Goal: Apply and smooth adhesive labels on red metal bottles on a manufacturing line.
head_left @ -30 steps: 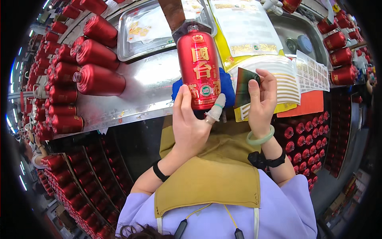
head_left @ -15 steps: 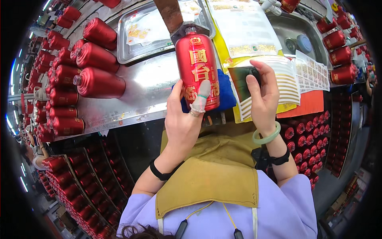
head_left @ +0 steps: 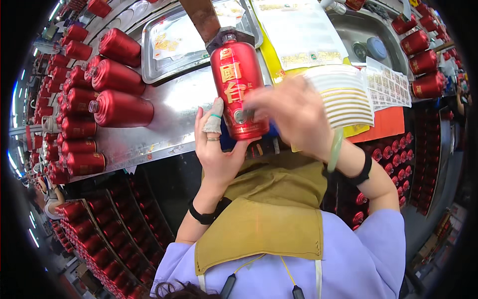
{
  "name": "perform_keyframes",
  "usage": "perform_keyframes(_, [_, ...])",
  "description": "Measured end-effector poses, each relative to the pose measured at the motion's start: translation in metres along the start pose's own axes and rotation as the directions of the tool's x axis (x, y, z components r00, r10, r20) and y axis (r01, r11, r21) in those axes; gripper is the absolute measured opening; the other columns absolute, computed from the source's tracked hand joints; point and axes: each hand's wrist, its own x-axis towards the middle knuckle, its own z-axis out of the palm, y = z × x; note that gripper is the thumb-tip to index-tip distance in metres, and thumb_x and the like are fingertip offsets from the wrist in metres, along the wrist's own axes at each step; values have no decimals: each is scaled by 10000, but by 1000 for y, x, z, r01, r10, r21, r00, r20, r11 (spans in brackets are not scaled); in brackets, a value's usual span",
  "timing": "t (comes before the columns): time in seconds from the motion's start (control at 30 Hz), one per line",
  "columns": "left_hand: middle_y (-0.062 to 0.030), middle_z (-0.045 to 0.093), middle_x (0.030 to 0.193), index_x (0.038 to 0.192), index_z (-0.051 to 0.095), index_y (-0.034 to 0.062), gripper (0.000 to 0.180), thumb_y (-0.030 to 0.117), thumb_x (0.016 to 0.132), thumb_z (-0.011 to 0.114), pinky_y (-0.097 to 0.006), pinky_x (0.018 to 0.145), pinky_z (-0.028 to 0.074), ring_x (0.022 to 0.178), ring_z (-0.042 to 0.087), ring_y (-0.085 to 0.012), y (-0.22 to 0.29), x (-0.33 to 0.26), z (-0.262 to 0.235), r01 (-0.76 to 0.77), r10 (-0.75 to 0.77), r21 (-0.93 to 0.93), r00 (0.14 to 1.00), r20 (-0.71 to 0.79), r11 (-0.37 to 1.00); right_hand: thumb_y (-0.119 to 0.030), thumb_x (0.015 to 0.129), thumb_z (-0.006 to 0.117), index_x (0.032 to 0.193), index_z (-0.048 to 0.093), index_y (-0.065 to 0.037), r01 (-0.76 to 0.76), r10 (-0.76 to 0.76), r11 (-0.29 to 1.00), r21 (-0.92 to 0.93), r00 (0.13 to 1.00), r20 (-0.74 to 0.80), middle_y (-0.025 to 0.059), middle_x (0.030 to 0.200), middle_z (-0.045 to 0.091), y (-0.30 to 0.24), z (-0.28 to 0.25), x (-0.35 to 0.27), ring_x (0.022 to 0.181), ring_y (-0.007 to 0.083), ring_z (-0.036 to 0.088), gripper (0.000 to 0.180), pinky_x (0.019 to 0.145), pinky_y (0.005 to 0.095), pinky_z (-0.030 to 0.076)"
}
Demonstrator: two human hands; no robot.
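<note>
pressing something small onto the lower front of the red bottle (head_left: 237, 89) seems the step in hand. the left hand (head_left: 215, 149) cups the bottle's base on the steel bench (head_left: 164, 114); the blurred right hand (head_left: 294, 112) touches its front, grip unclear. next likely calls for smoothing it flat.

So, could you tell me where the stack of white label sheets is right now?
In the head view the stack of label sheets lies right of the red bottle, just beyond the right hand.
</note>
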Motion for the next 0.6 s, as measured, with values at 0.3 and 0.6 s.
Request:
perform_keyframes(0.3, [-207, 630, 1402, 1459, 516, -69, 844, 97, 732, 912, -389, 1088, 469, 1272, 626, -305, -2, 2, 2, 95, -84, -199, 994, 64, 975, -143, 823, 716, 991, 731, -143, 12, -12, 1000, 3, 1000, -10, 1, 943, 722, 3, 6, -1, 836, 214, 634, 168, 811, 387, 469])
perform_keyframes(0.6, [-183, 655, 1347, 1432, 545, -68, 779, 82, 752, 895, -386, 1070, 470, 1230, 637, -287, -6, 1, 5, 71, -72, -182, 997, -2, 981, -46, 784, 764, 1012, 770, -127, 44, -46, 996, 79, 999, 20, 20, 1000, 769, -1, 2, 0, 781, 200, 626, 243, 789, 341, 471])
